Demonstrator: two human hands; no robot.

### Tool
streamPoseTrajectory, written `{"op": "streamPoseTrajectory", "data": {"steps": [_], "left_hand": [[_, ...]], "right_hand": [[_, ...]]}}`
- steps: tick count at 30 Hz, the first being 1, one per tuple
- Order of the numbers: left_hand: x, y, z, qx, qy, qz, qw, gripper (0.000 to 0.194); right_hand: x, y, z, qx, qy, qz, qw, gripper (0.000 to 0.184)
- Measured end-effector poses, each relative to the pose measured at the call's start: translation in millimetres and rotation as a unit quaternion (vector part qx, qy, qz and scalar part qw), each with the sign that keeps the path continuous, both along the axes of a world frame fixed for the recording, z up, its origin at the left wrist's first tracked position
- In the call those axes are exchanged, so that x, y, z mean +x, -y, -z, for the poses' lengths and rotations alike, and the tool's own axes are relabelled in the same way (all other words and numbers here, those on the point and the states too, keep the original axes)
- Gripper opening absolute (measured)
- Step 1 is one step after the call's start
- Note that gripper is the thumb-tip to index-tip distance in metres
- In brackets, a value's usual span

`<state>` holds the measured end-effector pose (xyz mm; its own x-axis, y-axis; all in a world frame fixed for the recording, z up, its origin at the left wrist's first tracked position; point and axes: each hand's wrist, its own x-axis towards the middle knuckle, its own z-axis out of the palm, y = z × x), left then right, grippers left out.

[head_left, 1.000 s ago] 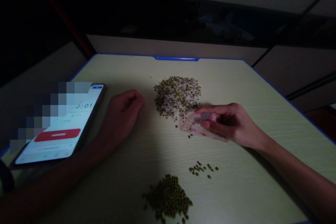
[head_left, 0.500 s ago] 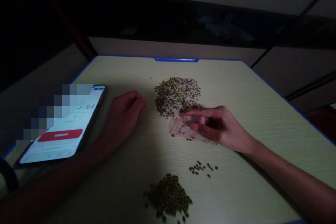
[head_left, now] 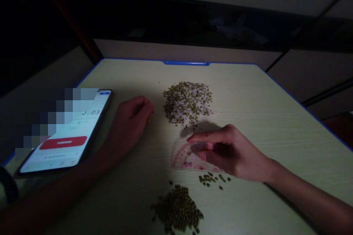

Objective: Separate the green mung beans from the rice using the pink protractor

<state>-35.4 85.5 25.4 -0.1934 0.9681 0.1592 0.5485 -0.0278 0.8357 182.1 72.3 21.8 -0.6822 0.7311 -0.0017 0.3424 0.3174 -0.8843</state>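
My right hand (head_left: 220,148) pinches a clear half-round protractor (head_left: 185,156) with pink markings, held low over the table. Beyond it lies a spread heap of mung beans mixed with small white grains (head_left: 187,102), apart from the protractor. Just on the near side of the protractor's straight edge is a small scatter of mung beans (head_left: 208,179). A denser pile of mung beans (head_left: 179,207) sits closest to me. My left hand (head_left: 135,115) rests on the table left of the mixed heap, fingers curled closed, with nothing visible in them.
A phone (head_left: 64,158) with a lit screen, partly pixelated, lies left of my left forearm. The pale table (head_left: 248,91) has a blue rim and a blue handle (head_left: 187,63) at its far edge. Dark panels (head_left: 179,14) stand behind it.
My right hand has drawn the protractor toward me, away from the mixed heap and close to the small scatter of beans. The left hand stays where it was.
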Motion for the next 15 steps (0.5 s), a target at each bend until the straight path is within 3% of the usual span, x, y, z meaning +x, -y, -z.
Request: {"op": "streamPoseTrajectory", "data": {"steps": [11,15], "left_hand": [[1.0,-3.8,2.1,0.010,0.002,0.000,1.000,0.022],[1.0,-2.9,1.4,0.011,0.001,0.001,1.000,0.021]], "right_hand": [[20.7,-11.2,3.2,-0.026,0.010,0.158,0.987,0.034],[25.3,-16.9,1.1,-0.041,0.011,0.175,0.984,0.038]]}}
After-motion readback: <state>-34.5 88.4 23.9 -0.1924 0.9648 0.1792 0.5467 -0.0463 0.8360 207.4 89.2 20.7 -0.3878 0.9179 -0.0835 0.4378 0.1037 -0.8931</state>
